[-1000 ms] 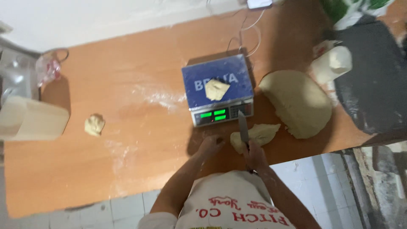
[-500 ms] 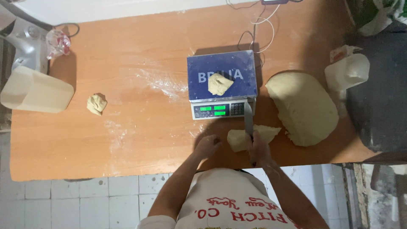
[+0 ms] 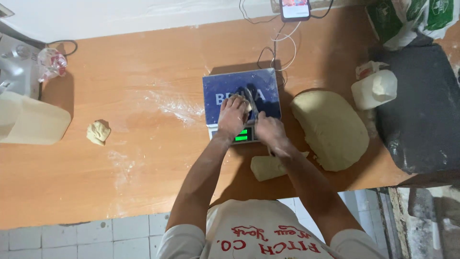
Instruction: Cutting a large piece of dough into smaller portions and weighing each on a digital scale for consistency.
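Note:
My left hand (image 3: 233,116) lies over the small dough piece on the blue digital scale (image 3: 225,85), fingers curled on it so the piece is mostly hidden. Right beside it, my right hand (image 3: 269,133) grips a knife (image 3: 252,104) whose blade points up over the scale's platform, next to the left fingers. A cut chunk of dough (image 3: 266,168) rests on the wooden table (image 3: 143,182) near its front edge, under my right forearm. The big dough mass (image 3: 331,128) lies to the right of the scale.
A small dough lump (image 3: 98,132) sits at the left, near a cream tub (image 3: 33,125). A white jug (image 3: 374,89), a dark slab (image 3: 421,110) and a green bag (image 3: 407,17) stand at the right. A phone (image 3: 294,8) with cables lies behind the scale.
Both hands have moved up from the cut dough chunk at the table's edge onto the scale. The left hand now covers the small piece there, and the knife came along.

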